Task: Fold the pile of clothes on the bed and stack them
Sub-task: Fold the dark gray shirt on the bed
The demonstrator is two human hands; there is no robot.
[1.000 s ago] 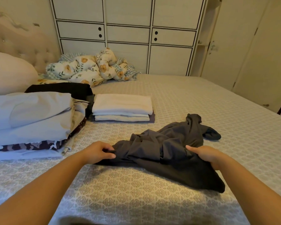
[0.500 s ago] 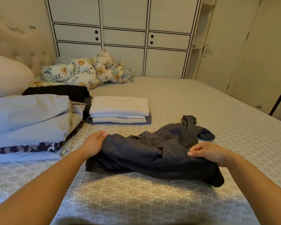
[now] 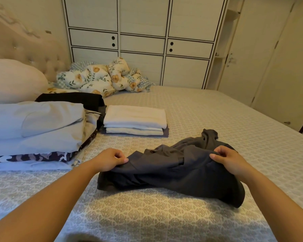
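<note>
We pinch the dark grey garment (image 3: 173, 170) with left hand (image 3: 110, 159) and right hand (image 3: 229, 161). Between both grips we should, we judge, pull the cloth taut before folding it flat on the bed (image 3: 147, 215).

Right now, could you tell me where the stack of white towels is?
In the head view, the white towels sit mid-bed, left of centre, beside the grey pile.

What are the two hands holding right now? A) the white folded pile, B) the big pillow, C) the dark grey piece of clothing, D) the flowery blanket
C: the left hand and the right hand each pinch an edge of the dark grey garment, which lies crumpled on the bed.
</note>
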